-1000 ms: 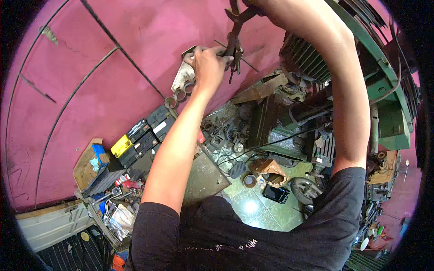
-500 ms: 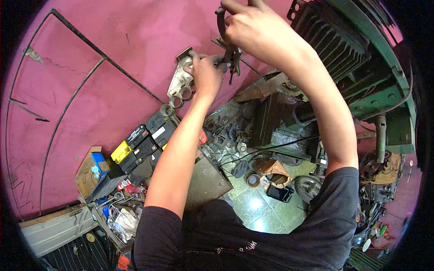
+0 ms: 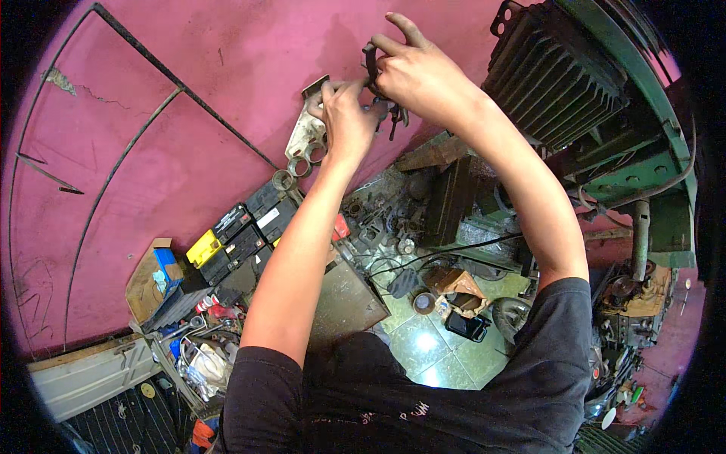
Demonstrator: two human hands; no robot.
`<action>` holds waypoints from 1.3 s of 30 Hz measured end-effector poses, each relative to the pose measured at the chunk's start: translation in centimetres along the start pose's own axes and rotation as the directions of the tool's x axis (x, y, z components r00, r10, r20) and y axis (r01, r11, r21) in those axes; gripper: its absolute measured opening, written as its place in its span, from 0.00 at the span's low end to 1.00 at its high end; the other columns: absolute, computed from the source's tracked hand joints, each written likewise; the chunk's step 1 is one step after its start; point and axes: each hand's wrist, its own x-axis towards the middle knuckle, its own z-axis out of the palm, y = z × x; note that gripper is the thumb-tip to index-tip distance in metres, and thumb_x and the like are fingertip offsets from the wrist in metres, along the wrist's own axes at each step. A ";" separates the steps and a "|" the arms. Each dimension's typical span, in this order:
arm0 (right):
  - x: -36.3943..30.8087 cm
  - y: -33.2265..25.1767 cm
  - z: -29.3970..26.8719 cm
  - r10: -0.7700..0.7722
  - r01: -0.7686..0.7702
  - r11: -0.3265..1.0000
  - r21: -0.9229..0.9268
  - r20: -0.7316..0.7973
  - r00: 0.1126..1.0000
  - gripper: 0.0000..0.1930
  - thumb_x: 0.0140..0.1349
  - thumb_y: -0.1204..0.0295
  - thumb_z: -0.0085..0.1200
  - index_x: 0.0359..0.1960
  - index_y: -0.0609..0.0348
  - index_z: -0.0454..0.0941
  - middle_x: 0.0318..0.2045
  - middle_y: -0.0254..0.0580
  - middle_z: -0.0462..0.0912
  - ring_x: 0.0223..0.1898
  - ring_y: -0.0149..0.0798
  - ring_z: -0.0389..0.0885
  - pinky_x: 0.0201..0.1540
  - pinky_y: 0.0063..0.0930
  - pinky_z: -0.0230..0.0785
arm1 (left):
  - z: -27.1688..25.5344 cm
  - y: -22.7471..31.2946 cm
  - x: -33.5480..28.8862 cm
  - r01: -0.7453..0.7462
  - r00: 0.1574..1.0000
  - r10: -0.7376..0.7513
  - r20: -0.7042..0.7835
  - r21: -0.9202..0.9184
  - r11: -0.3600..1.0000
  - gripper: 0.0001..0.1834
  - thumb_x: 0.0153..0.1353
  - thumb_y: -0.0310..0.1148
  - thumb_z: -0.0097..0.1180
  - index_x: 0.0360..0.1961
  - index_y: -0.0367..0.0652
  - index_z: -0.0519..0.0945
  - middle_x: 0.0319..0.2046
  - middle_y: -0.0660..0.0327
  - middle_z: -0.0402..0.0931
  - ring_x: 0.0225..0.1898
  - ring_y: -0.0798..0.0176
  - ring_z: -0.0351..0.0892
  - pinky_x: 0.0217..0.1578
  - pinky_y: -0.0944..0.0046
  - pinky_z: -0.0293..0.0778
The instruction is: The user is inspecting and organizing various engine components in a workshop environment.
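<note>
Both my arms reach up toward the pink wall. My right hand (image 3: pixel 423 79) pinches a dark curved metal piece (image 3: pixel 370 60), with one or two fingers raised away from it. Close beside it, my left hand (image 3: pixel 349 117) is closed with fingers bent around the lower end of that dark metalwork; its fingertips are partly blurred and what they grip is hidden. Thin dark metal parts (image 3: pixel 395 117) hang just right of the left fingers. Behind the left hand is a pale metal casting (image 3: pixel 300 140) with round openings along its lower end.
A large green machine frame with a finned dark block (image 3: pixel 563 83) stands at the right. Below are black and yellow batteries (image 3: pixel 240 240), a metal cabinet top (image 3: pixel 344 303), a torn cardboard box (image 3: pixel 460 287) and a cluttered tool tray (image 3: pixel 204 363). A bent metal rod frame (image 3: pixel 178 87) leans at left.
My right hand has come down toward the left hand, bringing the dark curved piece lower. The left hand stays near the same spot. The view has shifted slightly.
</note>
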 end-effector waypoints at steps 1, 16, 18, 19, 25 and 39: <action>-0.3 -0.1 0.4 0.003 -0.003 1.000 0.003 0.002 1.000 0.06 0.49 0.67 0.61 0.21 0.48 0.89 0.28 0.34 0.88 0.54 0.39 0.82 0.79 0.52 0.56 | 0.1 0.0 -0.2 0.024 0.999 -0.024 0.043 0.022 0.999 0.24 0.45 0.31 0.78 0.47 0.47 0.88 0.43 0.60 0.88 0.56 0.48 0.76 0.58 0.40 0.62; -2.7 -0.7 3.2 0.041 -0.042 0.998 0.049 0.007 0.999 0.07 0.52 0.68 0.59 0.23 0.49 0.89 0.31 0.34 0.88 0.55 0.40 0.81 0.78 0.56 0.57 | 0.2 -0.4 -1.2 0.061 0.988 -0.068 0.135 0.054 0.997 0.23 0.49 0.35 0.78 0.49 0.49 0.89 0.45 0.60 0.89 0.59 0.46 0.74 0.60 0.34 0.58; -3.0 -0.5 3.2 0.059 -0.057 0.992 0.110 -0.016 0.998 0.07 0.53 0.68 0.58 0.25 0.50 0.89 0.31 0.35 0.87 0.55 0.40 0.80 0.78 0.57 0.57 | 0.2 -0.4 -1.4 0.055 0.991 -0.065 0.120 0.087 0.995 0.23 0.49 0.36 0.78 0.49 0.49 0.89 0.45 0.60 0.89 0.59 0.46 0.75 0.61 0.34 0.58; -3.2 -0.4 3.0 0.059 -0.058 0.992 0.110 -0.014 0.998 0.07 0.53 0.68 0.58 0.25 0.50 0.89 0.31 0.35 0.87 0.55 0.40 0.80 0.78 0.57 0.57 | 0.2 -0.1 -1.7 0.068 0.993 -0.080 0.092 0.121 0.990 0.24 0.49 0.36 0.79 0.49 0.49 0.89 0.45 0.60 0.89 0.59 0.46 0.75 0.61 0.35 0.57; -4.2 -0.4 1.8 0.109 -0.109 0.981 0.160 0.005 0.994 0.07 0.54 0.69 0.56 0.27 0.53 0.88 0.31 0.34 0.86 0.57 0.42 0.80 0.77 0.60 0.56 | 0.9 0.4 -2.4 0.119 0.993 -0.120 -0.003 0.190 0.975 0.23 0.48 0.38 0.80 0.47 0.50 0.89 0.42 0.61 0.89 0.57 0.52 0.77 0.59 0.38 0.57; -4.7 -1.2 2.1 0.217 -0.224 0.962 0.158 0.056 0.974 0.08 0.57 0.69 0.57 0.32 0.54 0.87 0.35 0.35 0.85 0.58 0.42 0.78 0.74 0.64 0.57 | 2.1 0.4 -1.9 0.135 0.991 -0.137 0.005 0.117 0.984 0.25 0.48 0.37 0.81 0.49 0.48 0.86 0.40 0.57 0.86 0.58 0.48 0.77 0.61 0.31 0.56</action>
